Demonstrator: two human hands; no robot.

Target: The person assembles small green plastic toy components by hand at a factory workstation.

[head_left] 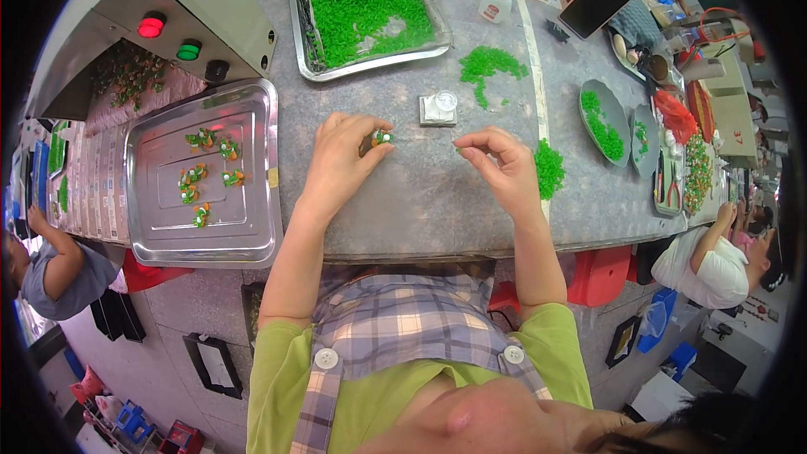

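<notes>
My left hand (340, 155) rests on the grey table (420, 202) and pinches a small orange, green and white ornament (381, 138) between thumb and fingertips. My right hand (502, 166) hovers a little to the right, its thumb and forefinger pinched on a tiny green piece (460, 150) that is barely visible. Between the two hands, slightly farther away, a small clear dish sits on a white square block (439, 108). Loose green pieces (549, 166) lie just right of my right hand.
A steel tray (252, 235) at left holds several finished ornaments (206, 172). A far tray (303, 34) is full of green pieces, with a loose pile (489, 63) beside it. Grey dishes (603, 122) and tools lie at right. Other people sit at both sides.
</notes>
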